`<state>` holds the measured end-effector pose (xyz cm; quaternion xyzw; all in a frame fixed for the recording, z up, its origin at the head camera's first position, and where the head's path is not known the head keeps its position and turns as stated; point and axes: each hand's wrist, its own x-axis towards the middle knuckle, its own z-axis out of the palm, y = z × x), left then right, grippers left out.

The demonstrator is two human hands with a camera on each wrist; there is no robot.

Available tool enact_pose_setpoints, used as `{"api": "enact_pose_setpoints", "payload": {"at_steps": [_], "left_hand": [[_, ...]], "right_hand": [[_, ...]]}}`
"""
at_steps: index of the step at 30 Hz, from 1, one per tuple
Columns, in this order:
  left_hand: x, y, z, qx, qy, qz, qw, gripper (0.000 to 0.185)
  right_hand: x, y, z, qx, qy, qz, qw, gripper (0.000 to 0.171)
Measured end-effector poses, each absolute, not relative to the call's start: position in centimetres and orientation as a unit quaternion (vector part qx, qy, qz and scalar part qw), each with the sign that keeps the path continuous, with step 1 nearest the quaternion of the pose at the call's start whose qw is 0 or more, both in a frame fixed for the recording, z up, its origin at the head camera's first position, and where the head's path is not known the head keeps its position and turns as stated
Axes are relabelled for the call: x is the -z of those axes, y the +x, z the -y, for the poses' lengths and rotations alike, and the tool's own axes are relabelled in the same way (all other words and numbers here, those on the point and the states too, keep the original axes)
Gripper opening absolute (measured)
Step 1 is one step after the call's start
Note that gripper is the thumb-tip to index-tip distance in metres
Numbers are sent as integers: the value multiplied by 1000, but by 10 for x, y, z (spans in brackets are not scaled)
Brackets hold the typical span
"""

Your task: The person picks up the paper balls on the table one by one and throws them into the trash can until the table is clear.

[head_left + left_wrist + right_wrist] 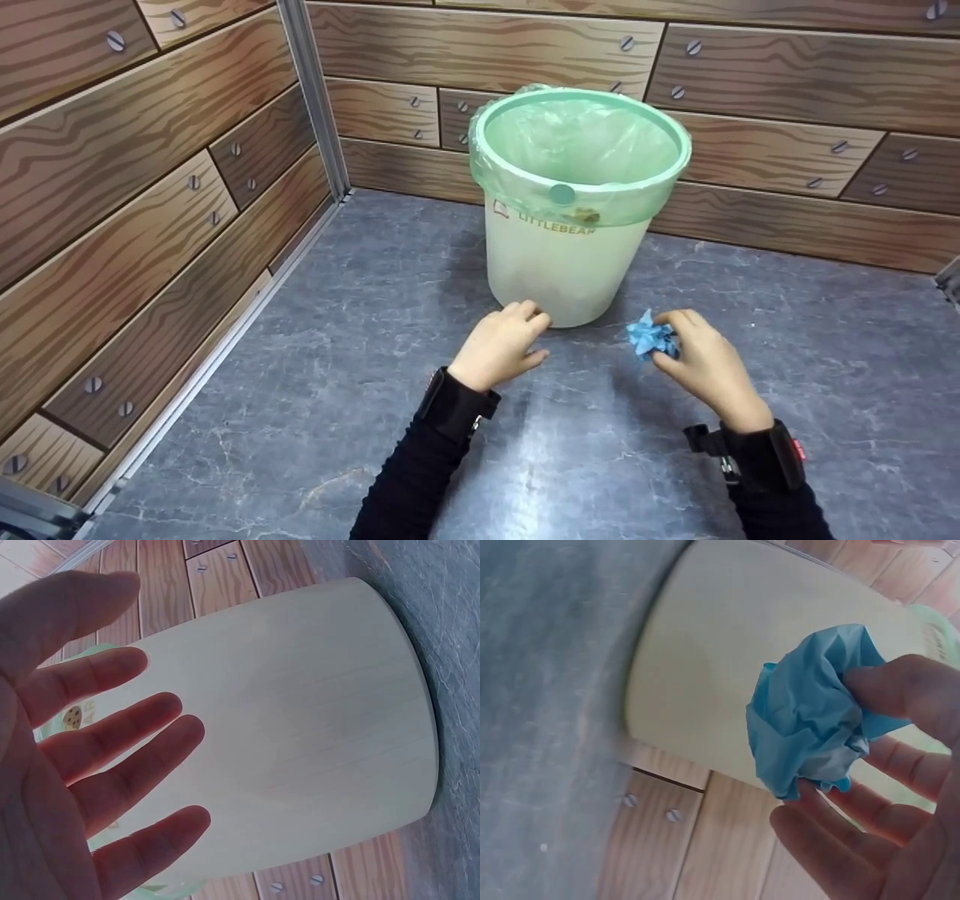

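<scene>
A pale bin (564,259) lined with a green bag (577,142) stands on the grey floor near the back wall. My right hand (701,360) pinches a crumpled blue paper ball (651,337) just right of the bin's base; in the right wrist view the blue paper ball (810,716) sits between thumb and fingers. My left hand (504,341) hovers at the bin's lower left with nothing in it. In the left wrist view its fingers (112,742) are spread and relaxed in front of the bin's wall (300,720), not clearly touching.
Wood-pattern panel walls (127,187) with screw heads close the left and back sides. A metal rail (225,337) runs along the floor's left edge. The grey marbled floor (337,420) extends toward me around the bin.
</scene>
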<state>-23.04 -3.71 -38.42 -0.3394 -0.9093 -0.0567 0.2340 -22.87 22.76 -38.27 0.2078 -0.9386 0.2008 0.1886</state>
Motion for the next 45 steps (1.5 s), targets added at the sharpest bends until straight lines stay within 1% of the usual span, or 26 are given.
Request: {"api": "enact_pose_setpoints", "payload": {"at_steps": [4,8,12,15,17,22,29,32,40,45], "left_hand": [[384,-230,39,56,-339,911,229,29],[385,-231,40,49,-339,911,232,29],[384,-231,40,45,-340,910,235,30],[384,-231,39,47,-341,909,234,30],[384,-231,38,46,-340,910,233,30],[384,-230,37,49,-339,910,232,29],[385,-229,34,50,-349,903,245,29],[385,-229,32,53,-352,902,245,30],[385,-231,35,54,-350,901,251,28],[383,-231,38,55,-344,903,250,30]], "right_hand": [[360,-229,-224,-233,236,910,249,34],[323,-235,-213,-260,268,866,332,34],[283,-247,-200,-283,273,821,415,30],[259,-260,-191,-311,251,801,446,27],[246,-270,-186,-323,228,801,450,26],[227,-297,-177,-309,183,830,426,30],[223,-316,-169,-248,157,886,360,36],[223,-318,-168,-240,152,894,346,36],[224,-317,-167,-239,161,895,341,39],[231,-310,-169,-245,169,881,367,38]]}}
